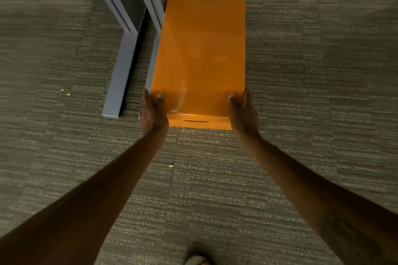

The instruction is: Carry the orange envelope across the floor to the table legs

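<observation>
Here the left hand (153,114) and right hand (243,112) each clasp a near corner of the orange envelope (199,60), thumbs on top, fingers curled under its side edges. The envelope is held flat above the grey carpet (301,71), its left edge overlapping the grey table legs (125,54). Small yellow scraps (65,92) lie on the carpet to the left.
</observation>
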Demonstrator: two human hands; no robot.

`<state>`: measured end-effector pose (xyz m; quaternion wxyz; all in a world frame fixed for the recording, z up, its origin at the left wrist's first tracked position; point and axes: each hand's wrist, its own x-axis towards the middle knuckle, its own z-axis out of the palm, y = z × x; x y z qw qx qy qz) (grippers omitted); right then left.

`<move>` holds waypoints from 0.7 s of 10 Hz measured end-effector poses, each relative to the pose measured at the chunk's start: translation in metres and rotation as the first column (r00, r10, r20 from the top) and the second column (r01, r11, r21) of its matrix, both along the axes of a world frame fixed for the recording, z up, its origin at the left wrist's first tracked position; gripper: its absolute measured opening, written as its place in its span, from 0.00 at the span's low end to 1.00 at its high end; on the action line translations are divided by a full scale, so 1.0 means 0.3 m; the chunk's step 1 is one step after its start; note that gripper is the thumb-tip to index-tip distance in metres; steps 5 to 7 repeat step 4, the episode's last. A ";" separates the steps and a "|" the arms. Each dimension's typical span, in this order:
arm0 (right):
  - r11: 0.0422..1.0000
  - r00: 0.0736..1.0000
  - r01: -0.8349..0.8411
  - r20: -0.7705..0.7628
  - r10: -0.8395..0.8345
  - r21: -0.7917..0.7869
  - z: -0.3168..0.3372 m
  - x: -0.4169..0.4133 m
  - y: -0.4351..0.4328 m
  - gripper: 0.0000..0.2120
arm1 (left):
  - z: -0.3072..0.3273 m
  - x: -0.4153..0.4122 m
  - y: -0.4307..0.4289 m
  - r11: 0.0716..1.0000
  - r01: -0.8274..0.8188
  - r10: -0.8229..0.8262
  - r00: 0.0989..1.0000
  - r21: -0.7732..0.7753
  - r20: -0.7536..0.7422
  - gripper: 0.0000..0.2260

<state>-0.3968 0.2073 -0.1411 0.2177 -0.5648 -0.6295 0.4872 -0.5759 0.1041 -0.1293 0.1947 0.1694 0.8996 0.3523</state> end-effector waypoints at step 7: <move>0.965 0.960 -0.260 0.101 0.262 -0.039 0.101 0.157 -0.132 0.34 | 0.102 0.332 -0.135 0.988 0.151 -0.155 0.983 -0.044 -0.098 0.28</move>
